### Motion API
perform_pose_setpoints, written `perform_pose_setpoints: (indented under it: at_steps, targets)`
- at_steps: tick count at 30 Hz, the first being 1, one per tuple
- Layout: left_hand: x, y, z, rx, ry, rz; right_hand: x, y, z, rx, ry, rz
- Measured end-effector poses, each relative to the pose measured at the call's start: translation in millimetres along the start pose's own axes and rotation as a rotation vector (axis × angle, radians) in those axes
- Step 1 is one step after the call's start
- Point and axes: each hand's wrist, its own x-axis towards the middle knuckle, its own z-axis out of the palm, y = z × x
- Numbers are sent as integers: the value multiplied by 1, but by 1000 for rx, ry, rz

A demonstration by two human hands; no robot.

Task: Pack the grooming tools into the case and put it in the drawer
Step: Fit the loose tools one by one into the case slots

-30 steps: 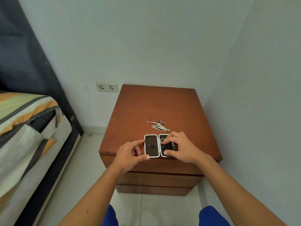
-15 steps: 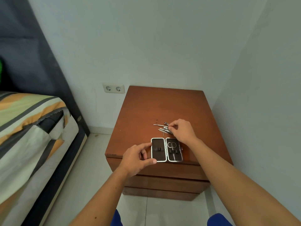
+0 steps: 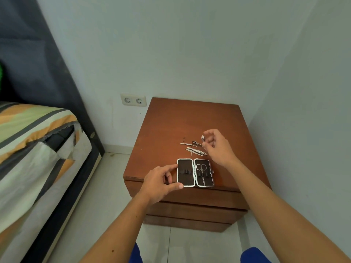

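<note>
While your left hand (image 3: 160,184) steadies the open case (image 3: 195,172) by its left edge, forefinger at the upper corner and thumb at the lower, fingers curled round that side, the case lies flat near the front edge of the brown nightstand (image 3: 190,118). Two dark halves, pale rim. Left half shows only small holding loops; right half carries a pair of scissors (image 3: 201,170), rings toward the wall, blades toward you.

Your right hand (image 3: 218,147) is lifted just above the wood behind the case, thumb and forefinger pinching a small silvery tool (image 3: 202,137); too small to say which tool. Other fingers loosely curled.

Loose metal tools (image 3: 193,148) lie in a small scatter on the top, just behind the case and left of the right hand, apart from the case rim.

Drawer fronts (image 3: 190,211) below the top are closed. Double wall socket (image 3: 133,100) left of the nightstand; striped bed (image 3: 34,133) further left.
</note>
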Motion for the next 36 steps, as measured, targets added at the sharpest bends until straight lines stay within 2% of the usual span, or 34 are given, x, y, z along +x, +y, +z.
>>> perform_pose_setpoints:
  at_steps: [3,6,26,31,36]
  targets:
    - [0,0,-1,7,-2,9,-20,4,-4,29,-138,-28]
    - [0,1,-1,4,2,9,-35,16,-2,83,-201,-20]
    - [-1,4,0,8,7,-4,-45,32,9,110,-220,12]
    - [0,4,1,12,9,-4,-48,32,7,6,-233,-16]
    - [0,4,1,17,10,-1,-51,28,2,-153,-291,-121]
